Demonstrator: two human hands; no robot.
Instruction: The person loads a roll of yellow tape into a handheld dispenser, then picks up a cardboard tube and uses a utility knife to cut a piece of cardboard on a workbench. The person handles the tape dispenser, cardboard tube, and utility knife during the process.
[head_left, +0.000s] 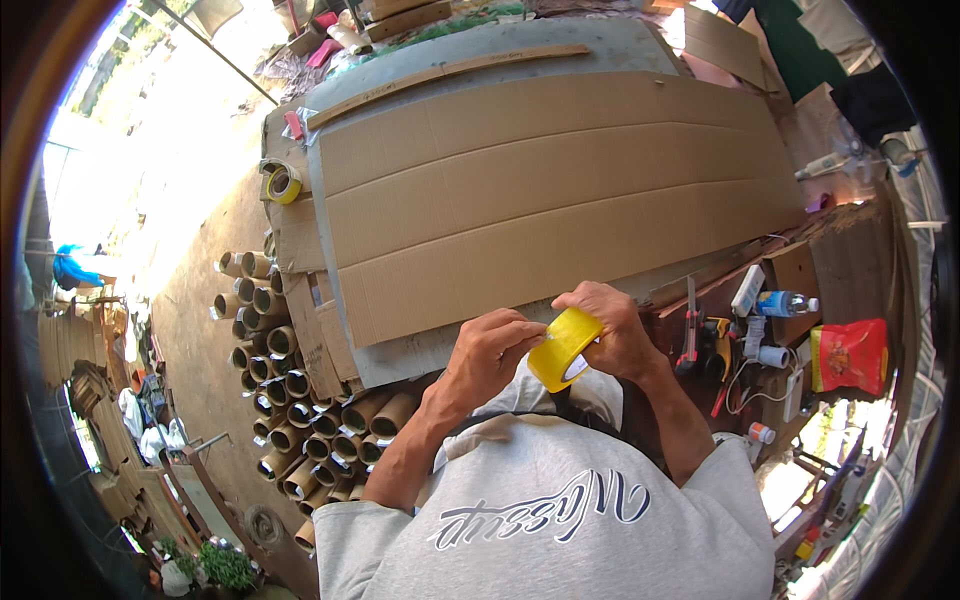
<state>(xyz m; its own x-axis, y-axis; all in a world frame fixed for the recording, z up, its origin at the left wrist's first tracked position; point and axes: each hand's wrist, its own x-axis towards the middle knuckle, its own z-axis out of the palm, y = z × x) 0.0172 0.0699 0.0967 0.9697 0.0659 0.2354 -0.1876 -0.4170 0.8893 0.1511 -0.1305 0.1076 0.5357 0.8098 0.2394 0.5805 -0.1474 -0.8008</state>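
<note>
A roll of yellow packing tape (559, 345) is tilted in front of my chest, above the near edge of the table. My right hand (611, 326) grips it from the right side, with the thumb over the top. The fingertips of my left hand (487, 349) are pinched together against the left face of the tape; whether they hold its loose end is too small to tell. Beyond my hands, a large creased corrugated cardboard sheet (555, 187) lies flat on the grey tabletop (420, 360).
A wooden strip (450, 69) lies along the table's far side. Another tape roll (283, 184) rests at the left edge. Cardboard tubes (281, 341) are stacked at lower left. At right are a utility knife (691, 322), a tape measure (718, 349), a water bottle (784, 303) and a red packet (849, 356).
</note>
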